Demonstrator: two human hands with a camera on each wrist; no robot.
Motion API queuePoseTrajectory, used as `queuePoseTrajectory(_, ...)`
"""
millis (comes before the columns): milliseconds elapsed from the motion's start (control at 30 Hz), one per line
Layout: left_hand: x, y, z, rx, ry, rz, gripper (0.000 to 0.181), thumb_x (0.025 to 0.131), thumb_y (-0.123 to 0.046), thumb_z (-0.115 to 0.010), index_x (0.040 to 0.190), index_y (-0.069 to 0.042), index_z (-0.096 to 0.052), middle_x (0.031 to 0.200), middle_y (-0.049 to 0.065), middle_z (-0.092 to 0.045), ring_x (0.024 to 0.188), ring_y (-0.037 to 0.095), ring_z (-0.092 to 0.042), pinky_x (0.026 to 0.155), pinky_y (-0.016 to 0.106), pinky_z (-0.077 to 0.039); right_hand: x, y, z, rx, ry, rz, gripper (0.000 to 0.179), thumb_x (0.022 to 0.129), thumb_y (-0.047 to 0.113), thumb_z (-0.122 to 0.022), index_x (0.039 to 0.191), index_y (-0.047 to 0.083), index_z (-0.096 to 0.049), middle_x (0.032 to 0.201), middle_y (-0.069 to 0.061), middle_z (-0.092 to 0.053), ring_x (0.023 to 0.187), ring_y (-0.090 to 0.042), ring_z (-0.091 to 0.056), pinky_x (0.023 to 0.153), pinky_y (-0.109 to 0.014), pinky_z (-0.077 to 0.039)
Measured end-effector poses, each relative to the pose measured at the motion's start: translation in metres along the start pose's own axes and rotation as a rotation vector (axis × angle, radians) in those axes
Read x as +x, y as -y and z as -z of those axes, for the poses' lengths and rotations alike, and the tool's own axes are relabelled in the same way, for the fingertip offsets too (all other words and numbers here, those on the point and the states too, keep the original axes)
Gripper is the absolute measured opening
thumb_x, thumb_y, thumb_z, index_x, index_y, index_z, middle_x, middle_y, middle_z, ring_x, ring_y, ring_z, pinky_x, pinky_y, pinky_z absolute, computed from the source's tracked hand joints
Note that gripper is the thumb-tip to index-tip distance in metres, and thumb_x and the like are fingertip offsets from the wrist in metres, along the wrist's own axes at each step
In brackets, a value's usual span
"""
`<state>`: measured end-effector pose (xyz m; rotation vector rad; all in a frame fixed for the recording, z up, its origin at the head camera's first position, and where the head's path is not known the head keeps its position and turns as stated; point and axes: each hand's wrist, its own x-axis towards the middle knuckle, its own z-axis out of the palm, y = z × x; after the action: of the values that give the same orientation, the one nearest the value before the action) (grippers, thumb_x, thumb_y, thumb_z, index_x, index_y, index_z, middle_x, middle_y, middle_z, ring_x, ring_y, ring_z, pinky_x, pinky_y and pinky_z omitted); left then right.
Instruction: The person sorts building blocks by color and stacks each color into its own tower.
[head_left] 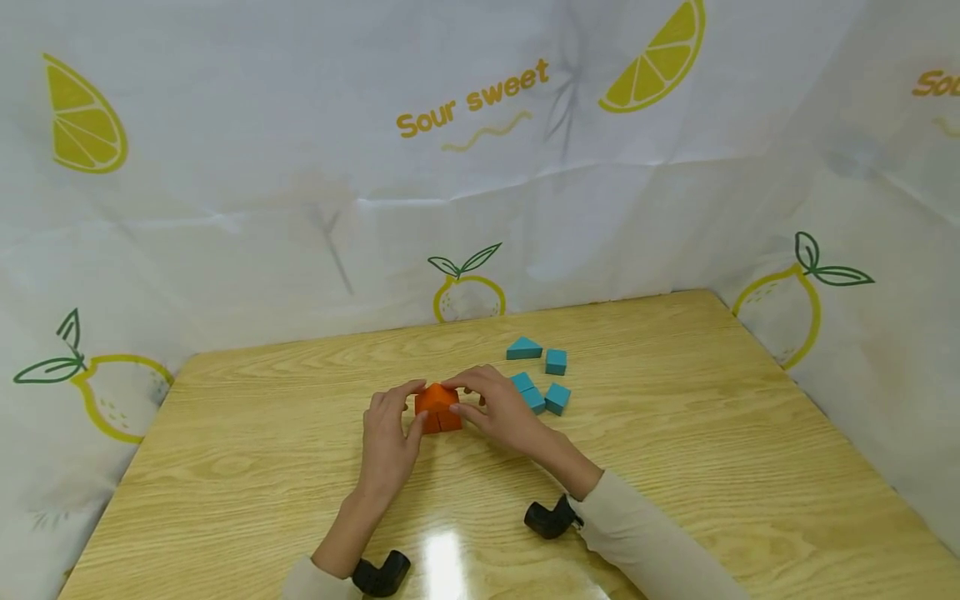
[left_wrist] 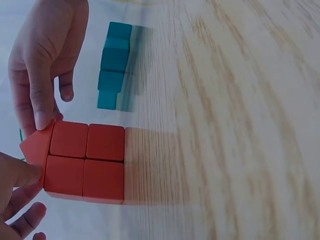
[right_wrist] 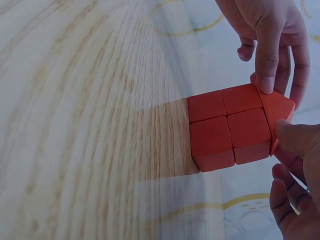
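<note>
Four red-orange cubes (left_wrist: 68, 139), two over two, form a small upright stack on the table. A red-orange triangular block (right_wrist: 276, 111) rests along its top with the peak upward. My left hand (head_left: 387, 437) pinches the left end of this triangular block between thumb and fingers. At its right end my right hand (head_left: 506, 410) pinches it the same way. The thumbs (left_wrist: 42, 114) lie on its near face, and the other fingers reach behind it, partly hidden.
Blue blocks stand right of the stack: a triangular block (head_left: 523, 350) at the back, a cube (head_left: 556, 362) beside it, another cube (head_left: 557, 399) nearer, and further blue blocks (head_left: 532, 400) close behind my right hand. A white printed sheet (head_left: 300, 250) hangs behind the wooden table (head_left: 270, 467).
</note>
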<state>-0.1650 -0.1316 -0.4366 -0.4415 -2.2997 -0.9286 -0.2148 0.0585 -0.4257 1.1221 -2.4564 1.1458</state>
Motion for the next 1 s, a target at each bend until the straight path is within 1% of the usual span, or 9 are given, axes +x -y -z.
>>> queuePoseTrajectory(200, 0.001, -0.004, -0.001, -0.014, 0.015, 0.013, 0.049, 0.074, 0.007, -0.078, 0.118, -0.003, -0.06, 0.109, 0.012, -0.064, 0.087, 0.026, -0.051, 0.07, 0.037, -0.035, -0.003, 0.002, 0.003, -0.004, 0.012, -0.034, 0.032, 0.09, 0.015, -0.068, 0.121, 0.008, -0.064, 0.115, -0.005, -0.062, 0.096, -0.023, -0.054, 0.069, -0.027, -0.048)
queuePoseTrajectory(300, 0.004, -0.008, -0.001, -0.019, 0.001, 0.009, 0.051, 0.072, 0.006, -0.08, 0.118, -0.004, -0.061, 0.112, 0.012, -0.062, 0.088, 0.026, -0.051, 0.07, 0.037, -0.035, -0.006, 0.004, 0.009, 0.007, 0.014, -0.04, 0.034, 0.091, 0.015, -0.067, 0.123, 0.006, -0.063, 0.119, -0.006, -0.06, 0.1, -0.025, -0.053, 0.072, -0.029, -0.048)
queuePoseTrajectory(400, 0.009, -0.016, -0.004, -0.007, -0.047, -0.059, 0.052, 0.069, 0.007, -0.082, 0.116, -0.004, -0.061, 0.111, 0.011, -0.061, 0.09, 0.028, -0.051, 0.07, 0.039, -0.036, -0.009, 0.006, 0.018, 0.013, -0.003, -0.033, 0.035, 0.09, 0.013, -0.067, 0.124, 0.005, -0.061, 0.119, -0.007, -0.059, 0.098, -0.025, -0.053, 0.072, -0.03, -0.048)
queuePoseTrajectory(467, 0.013, -0.023, -0.007, -0.007, -0.076, -0.133, 0.053, 0.068, 0.009, -0.082, 0.115, -0.002, -0.061, 0.11, 0.013, -0.06, 0.09, 0.03, -0.051, 0.069, 0.04, -0.037, -0.011, 0.007, 0.026, -0.009, -0.026, -0.016, 0.034, 0.089, 0.011, -0.068, 0.123, 0.005, -0.062, 0.116, -0.007, -0.06, 0.095, -0.024, -0.055, 0.07, -0.03, -0.049)
queuePoseTrajectory(533, 0.015, -0.031, -0.011, 0.003, -0.085, -0.217, 0.054, 0.066, 0.01, -0.083, 0.114, -0.001, -0.061, 0.108, 0.013, -0.059, 0.091, 0.031, -0.052, 0.069, 0.04, -0.037, -0.014, 0.005, 0.032, -0.041, -0.04, 0.007, 0.034, 0.088, 0.009, -0.069, 0.121, 0.004, -0.062, 0.113, -0.007, -0.06, 0.091, -0.023, -0.056, 0.068, -0.029, -0.049)
queuePoseTrajectory(633, 0.014, -0.042, -0.02, -0.004, -0.045, -0.298, 0.055, 0.066, 0.009, -0.083, 0.115, 0.0, -0.059, 0.108, 0.013, -0.058, 0.092, 0.029, -0.053, 0.071, 0.039, -0.039, -0.02, 0.0, 0.043, -0.102, -0.048, 0.035, 0.033, 0.087, 0.009, -0.071, 0.119, 0.004, -0.063, 0.11, -0.006, -0.061, 0.087, -0.022, -0.058, 0.066, -0.028, -0.05)
queuePoseTrajectory(700, 0.012, -0.049, -0.027, -0.01, 0.001, -0.315, 0.054, 0.068, 0.007, -0.083, 0.115, -0.001, -0.059, 0.109, 0.011, -0.058, 0.094, 0.027, -0.053, 0.07, 0.037, -0.039, -0.025, -0.004, 0.05, -0.132, -0.044, 0.042, 0.033, 0.087, 0.009, -0.071, 0.118, 0.004, -0.063, 0.11, -0.007, -0.06, 0.085, -0.023, -0.059, 0.067, -0.028, -0.05)
queuePoseTrajectory(867, 0.01, -0.063, -0.046, -0.021, 0.126, -0.286, 0.048, 0.074, 0.002, -0.081, 0.117, -0.003, -0.06, 0.11, 0.009, -0.058, 0.095, 0.025, -0.053, 0.068, 0.033, -0.04, -0.043, -0.015, 0.067, -0.144, -0.034, -0.002, 0.033, 0.086, 0.008, -0.072, 0.118, 0.005, -0.063, 0.111, -0.008, -0.06, 0.085, -0.024, -0.06, 0.064, -0.033, -0.051)
queuePoseTrajectory(1000, 0.012, -0.068, -0.06, -0.005, 0.188, -0.254, 0.044, 0.078, -0.004, -0.079, 0.117, -0.004, -0.059, 0.11, 0.009, -0.059, 0.096, 0.025, -0.054, 0.072, 0.035, -0.043, -0.058, -0.025, 0.075, -0.132, -0.044, -0.033, 0.034, 0.085, 0.006, -0.072, 0.118, 0.002, -0.062, 0.108, -0.007, -0.06, 0.081, -0.023, -0.059, 0.061, -0.035, -0.051)
